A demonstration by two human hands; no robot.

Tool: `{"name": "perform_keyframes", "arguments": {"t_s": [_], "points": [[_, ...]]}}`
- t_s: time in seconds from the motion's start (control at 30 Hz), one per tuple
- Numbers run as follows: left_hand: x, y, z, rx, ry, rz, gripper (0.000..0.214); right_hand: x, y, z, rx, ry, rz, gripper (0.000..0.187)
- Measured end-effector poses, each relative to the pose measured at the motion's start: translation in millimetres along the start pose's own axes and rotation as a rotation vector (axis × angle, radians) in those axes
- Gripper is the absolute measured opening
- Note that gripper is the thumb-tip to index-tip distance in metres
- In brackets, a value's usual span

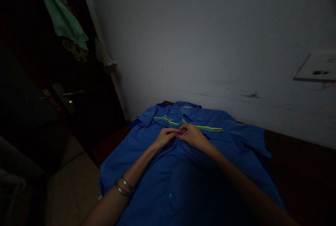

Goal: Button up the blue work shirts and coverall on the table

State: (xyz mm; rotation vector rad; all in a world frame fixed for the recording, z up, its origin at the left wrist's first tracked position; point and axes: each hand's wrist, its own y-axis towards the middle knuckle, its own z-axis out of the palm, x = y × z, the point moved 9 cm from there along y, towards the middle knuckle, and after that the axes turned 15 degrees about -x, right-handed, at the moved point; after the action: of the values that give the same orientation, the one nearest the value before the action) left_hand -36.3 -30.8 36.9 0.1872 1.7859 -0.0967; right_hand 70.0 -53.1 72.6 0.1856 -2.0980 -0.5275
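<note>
A blue short-sleeved shirt (147,170) with yellow-green stripes across the chest lies spread out, its collar toward the wall. My left hand (166,137) pinches the front placket just below the stripes. Right beside it, fingertips nearly meeting, my right hand (193,135) also grips the placket with curled fingers. The cloth bunches into folds under both hands. Whatever small part of the placket sits between the fingertips is hidden. Lower on the front a button (171,196) shows.
The shirt rests on a dark reddish-brown table (304,170) against a pale wall (210,43). A wall socket (319,66) is at the right. On the left stands a dark door (97,96) with a metal handle (72,93) and a hanging green cloth (65,19).
</note>
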Motion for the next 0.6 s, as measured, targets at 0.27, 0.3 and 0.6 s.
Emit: {"name": "perform_keyframes", "arguments": {"t_s": [0.27, 0.3, 0.6], "points": [[-5, 2, -5.7, -0.072, 0.019, 0.054, 0.033, -2, -2, 8, -0.038, -0.135, -0.053, 0.024], [-5, 2, -7.1, -0.082, 0.022, 0.050, 0.033, -3, -2, 8, -0.036, -0.129, -0.050, 0.025], [-1, 7, -16.3, -0.183, 0.089, 0.051, 0.025, -34, 4, 6, 0.056, 0.026, 0.244, 0.032]]}}
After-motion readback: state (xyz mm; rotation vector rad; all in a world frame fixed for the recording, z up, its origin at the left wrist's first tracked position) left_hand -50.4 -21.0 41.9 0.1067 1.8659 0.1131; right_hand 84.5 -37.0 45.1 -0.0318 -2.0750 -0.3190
